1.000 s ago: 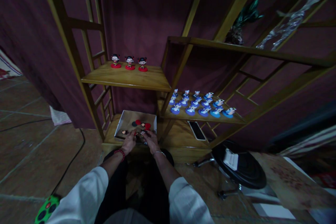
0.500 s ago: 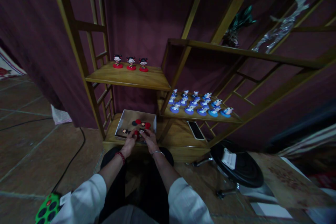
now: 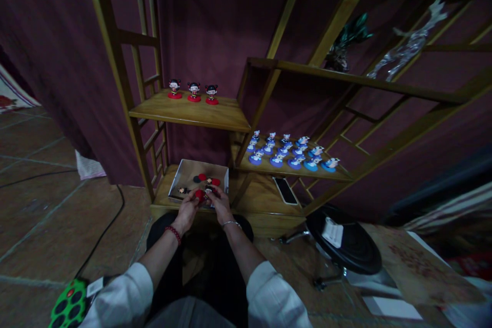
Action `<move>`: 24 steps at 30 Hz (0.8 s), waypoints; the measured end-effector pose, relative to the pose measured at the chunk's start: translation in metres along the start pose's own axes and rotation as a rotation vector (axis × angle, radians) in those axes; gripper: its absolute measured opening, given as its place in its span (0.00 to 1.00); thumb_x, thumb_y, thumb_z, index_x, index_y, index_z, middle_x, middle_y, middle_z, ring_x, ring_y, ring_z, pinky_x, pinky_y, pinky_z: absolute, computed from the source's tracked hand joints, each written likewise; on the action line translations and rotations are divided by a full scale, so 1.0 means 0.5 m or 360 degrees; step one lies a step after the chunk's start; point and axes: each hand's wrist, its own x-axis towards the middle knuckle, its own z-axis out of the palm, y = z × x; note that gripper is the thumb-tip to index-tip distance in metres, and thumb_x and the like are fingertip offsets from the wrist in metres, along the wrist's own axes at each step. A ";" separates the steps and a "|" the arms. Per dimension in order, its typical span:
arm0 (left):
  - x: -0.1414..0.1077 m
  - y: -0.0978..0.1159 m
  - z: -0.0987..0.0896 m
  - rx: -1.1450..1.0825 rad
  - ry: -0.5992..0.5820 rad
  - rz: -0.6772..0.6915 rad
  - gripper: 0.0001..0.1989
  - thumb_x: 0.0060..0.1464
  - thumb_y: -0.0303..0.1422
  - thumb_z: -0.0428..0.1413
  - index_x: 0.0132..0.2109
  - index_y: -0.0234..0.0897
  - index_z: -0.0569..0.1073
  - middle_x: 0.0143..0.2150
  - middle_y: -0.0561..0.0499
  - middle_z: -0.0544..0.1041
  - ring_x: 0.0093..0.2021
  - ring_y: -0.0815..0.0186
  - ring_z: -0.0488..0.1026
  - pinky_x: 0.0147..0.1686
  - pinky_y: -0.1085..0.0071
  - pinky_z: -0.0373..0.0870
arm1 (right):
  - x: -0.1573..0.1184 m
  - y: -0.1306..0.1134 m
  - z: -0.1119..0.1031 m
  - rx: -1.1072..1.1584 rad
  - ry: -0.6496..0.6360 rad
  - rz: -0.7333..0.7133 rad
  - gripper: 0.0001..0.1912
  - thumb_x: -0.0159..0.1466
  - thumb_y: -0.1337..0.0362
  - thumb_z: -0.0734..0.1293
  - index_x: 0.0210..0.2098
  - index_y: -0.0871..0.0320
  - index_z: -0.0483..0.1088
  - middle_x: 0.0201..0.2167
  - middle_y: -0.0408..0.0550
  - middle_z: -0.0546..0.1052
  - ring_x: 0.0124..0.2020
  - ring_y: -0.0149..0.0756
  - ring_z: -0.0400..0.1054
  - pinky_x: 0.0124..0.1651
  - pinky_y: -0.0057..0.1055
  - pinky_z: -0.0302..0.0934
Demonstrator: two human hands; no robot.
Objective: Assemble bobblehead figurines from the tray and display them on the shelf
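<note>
At the near edge of an open cardboard box (image 3: 180,174), my left hand (image 3: 187,211) is closed on a red round base (image 3: 199,195). My right hand (image 3: 222,207) pinches a small black-haired doll figurine (image 3: 209,190) right beside that base. Whether the two pieces are joined, I cannot tell; my fingers partly cover them. Inside the box lie another black-haired figurine (image 3: 182,190) at the left, one more figurine (image 3: 209,181) by a red disc, and a red disc (image 3: 202,177) next to a dark disc (image 3: 197,179).
Three black-haired figurines on red bases (image 3: 194,92) stand on the upper left shelf (image 3: 184,115). Several purple and blue figurines (image 3: 277,158) fill the right shelf. A phone (image 3: 285,190) lies on the lower board. A black stool (image 3: 346,246) stands at the right.
My left hand has turned slightly, and more of the red base shows between the hands. The figurine stays in my right fingers. The camera view has shifted a little.
</note>
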 end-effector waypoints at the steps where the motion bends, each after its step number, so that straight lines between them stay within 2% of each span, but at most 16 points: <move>1: -0.003 0.002 0.001 -0.0070 0.0004 -0.0006 0.17 0.45 0.19 0.50 0.44 0.35 0.70 0.43 0.48 0.73 0.40 0.66 0.71 0.44 0.65 0.68 | -0.002 -0.002 0.002 0.0029 -0.0003 -0.0002 0.22 0.44 0.56 0.70 0.38 0.57 0.71 0.30 0.43 0.75 0.31 0.32 0.68 0.28 0.25 0.64; 4: -0.015 0.010 0.004 -0.0206 -0.0001 -0.0020 0.16 0.42 0.18 0.52 0.40 0.35 0.72 0.40 0.49 0.74 0.38 0.66 0.71 0.45 0.64 0.67 | -0.007 -0.008 0.006 0.0109 -0.0009 -0.0010 0.21 0.43 0.58 0.71 0.37 0.56 0.71 0.30 0.42 0.75 0.30 0.31 0.68 0.28 0.25 0.63; 11: -0.036 0.030 0.013 -0.0308 -0.0038 -0.0041 0.18 0.40 0.16 0.52 0.39 0.34 0.73 0.29 0.51 0.74 0.34 0.67 0.71 0.45 0.63 0.67 | -0.011 -0.016 0.009 0.0162 -0.0031 -0.0051 0.20 0.44 0.59 0.71 0.37 0.57 0.71 0.31 0.42 0.75 0.30 0.29 0.67 0.30 0.24 0.62; 15: -0.042 0.036 0.013 -0.0355 -0.0066 -0.0041 0.18 0.41 0.16 0.53 0.40 0.34 0.73 0.32 0.50 0.74 0.35 0.67 0.72 0.45 0.63 0.67 | -0.014 -0.019 0.011 0.0172 -0.0020 -0.0043 0.20 0.45 0.59 0.71 0.37 0.57 0.71 0.32 0.43 0.75 0.31 0.29 0.67 0.30 0.24 0.62; 19: -0.043 0.038 0.010 -0.0375 -0.0008 -0.0043 0.17 0.43 0.16 0.51 0.40 0.34 0.73 0.38 0.48 0.74 0.38 0.67 0.72 0.45 0.64 0.68 | -0.020 -0.025 0.016 0.0192 -0.0007 -0.0029 0.21 0.44 0.59 0.71 0.38 0.58 0.71 0.32 0.44 0.75 0.30 0.28 0.67 0.29 0.23 0.62; 24: -0.044 0.044 0.008 -0.0371 0.0062 -0.0035 0.17 0.45 0.15 0.49 0.39 0.34 0.72 0.38 0.48 0.74 0.38 0.66 0.72 0.44 0.64 0.69 | -0.028 -0.034 0.024 0.0205 0.0037 -0.0012 0.20 0.44 0.59 0.71 0.36 0.57 0.72 0.31 0.42 0.74 0.29 0.27 0.67 0.28 0.22 0.62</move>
